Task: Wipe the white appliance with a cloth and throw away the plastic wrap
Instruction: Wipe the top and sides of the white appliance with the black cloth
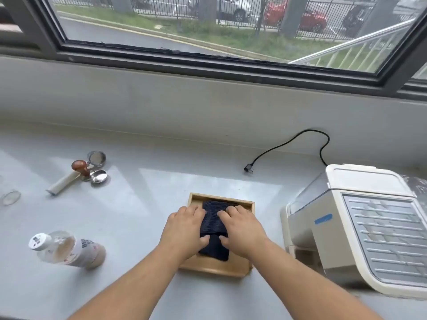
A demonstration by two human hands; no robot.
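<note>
A dark folded cloth (213, 227) lies in a shallow wooden tray (217, 269) at the front middle of the grey counter. My left hand (184, 229) rests on the cloth's left side, fingers flat on it. My right hand (242, 229) presses on its right side, thumb on the lower fold. The white appliance (360, 227) stands to the right of the tray, with a grey slatted top and a blue label. Clear plastic wrap (416, 185) shows at the appliance's far right edge, mostly out of frame.
A black power cord with its plug (249, 168) lies unplugged behind the appliance. A portafilter, a wooden-knobbed tamper (80, 168) and metal baskets sit at the back left. A bottle (67, 249) stands at the front left. A window ledge runs along the back.
</note>
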